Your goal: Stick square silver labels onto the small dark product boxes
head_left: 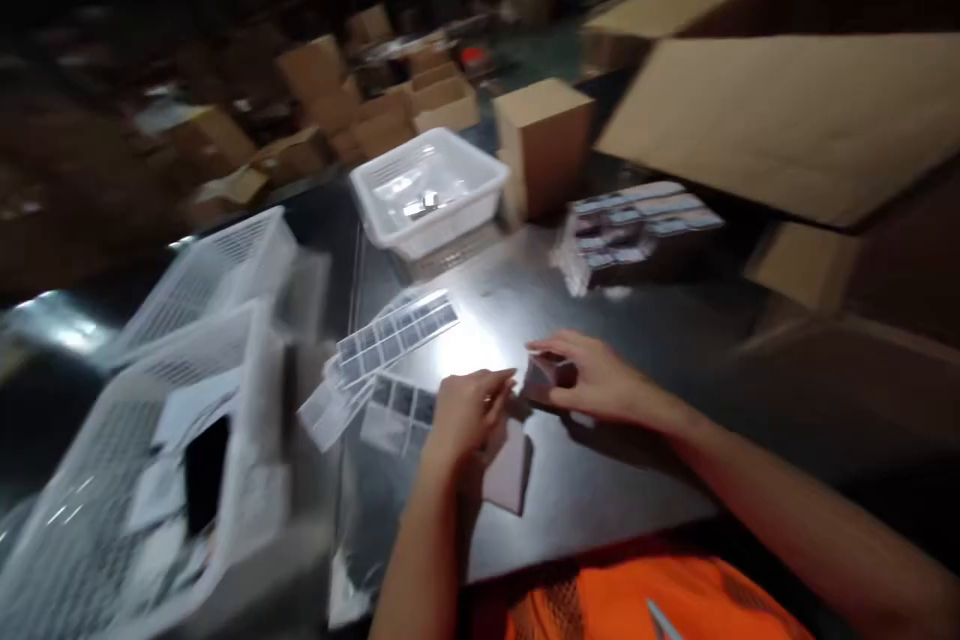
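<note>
Far left, 2 white baskets (259,350); next, gridded sheets (397,335) overlap on the metal table (622,505). Here's the left hand (469,410), fingertips bunched, any hold impossible to tell. Just beyond, the small box (537,378), gripped between the right hand's (596,375) curled fingers and thumb!

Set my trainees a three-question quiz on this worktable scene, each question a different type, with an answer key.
1. Which of the person's hands holds the small box?
2. True or false: the gridded sheets lie to the right of that small box.
3. Fill in the blank: just right of the white basket at the table's far side stands a brown ____.

Key:
1. The right hand.
2. False; they lie to its left, on the metal table.
3. Cardboard box.
</note>
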`<state>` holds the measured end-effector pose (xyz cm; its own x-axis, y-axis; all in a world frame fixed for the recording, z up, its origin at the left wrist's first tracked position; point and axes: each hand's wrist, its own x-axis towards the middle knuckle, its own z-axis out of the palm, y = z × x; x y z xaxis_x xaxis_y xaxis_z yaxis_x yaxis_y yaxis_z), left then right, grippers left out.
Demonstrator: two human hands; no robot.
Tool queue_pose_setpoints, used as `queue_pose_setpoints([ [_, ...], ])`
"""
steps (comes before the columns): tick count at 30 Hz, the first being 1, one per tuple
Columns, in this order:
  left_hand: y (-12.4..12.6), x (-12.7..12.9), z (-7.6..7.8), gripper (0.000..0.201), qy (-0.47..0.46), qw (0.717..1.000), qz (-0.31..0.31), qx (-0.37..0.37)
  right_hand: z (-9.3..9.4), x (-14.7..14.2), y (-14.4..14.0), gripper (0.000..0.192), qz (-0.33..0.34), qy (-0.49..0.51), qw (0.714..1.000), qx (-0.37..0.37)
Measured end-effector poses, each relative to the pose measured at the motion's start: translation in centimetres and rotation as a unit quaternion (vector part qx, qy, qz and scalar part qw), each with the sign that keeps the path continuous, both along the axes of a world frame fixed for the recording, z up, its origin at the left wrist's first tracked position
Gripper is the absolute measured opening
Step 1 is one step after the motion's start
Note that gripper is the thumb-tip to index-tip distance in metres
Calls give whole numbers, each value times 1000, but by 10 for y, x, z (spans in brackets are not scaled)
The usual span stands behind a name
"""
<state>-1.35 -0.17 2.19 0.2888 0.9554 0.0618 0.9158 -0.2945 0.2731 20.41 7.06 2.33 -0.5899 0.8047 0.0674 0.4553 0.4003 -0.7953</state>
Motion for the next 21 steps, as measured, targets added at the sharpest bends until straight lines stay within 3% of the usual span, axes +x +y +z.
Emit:
queue_pose_setpoints([
  [2, 1, -12, -7, 41, -24, 999, -16, 45, 15, 12, 1, 55, -15, 31, 999, -9],
  [5, 2, -26, -19, 35, -36, 985, 23, 168, 37, 43, -6, 56, -47, 88, 995, -26],
  [9, -8, -29, -23, 39, -24, 983, 24, 183, 74, 93, -26, 57, -143, 107, 980, 87],
  [11, -10, -29, -23, 41, -13, 984, 39, 175, 92, 126, -27, 56, -234, 86, 952, 180],
  [14, -8, -31, -23, 45, -6, 984, 82, 159, 110, 182, -15, 53, -383, -31, 880, 280],
  [17, -4, -37, -25, 50, -28, 985, 119, 126, 111, 235, 2, 52, -415, -246, 844, 233],
  [21, 1, -45, -26, 49, -55, 984, 164, 46, 96, 271, 16, 52, -318, -400, 857, 66],
])
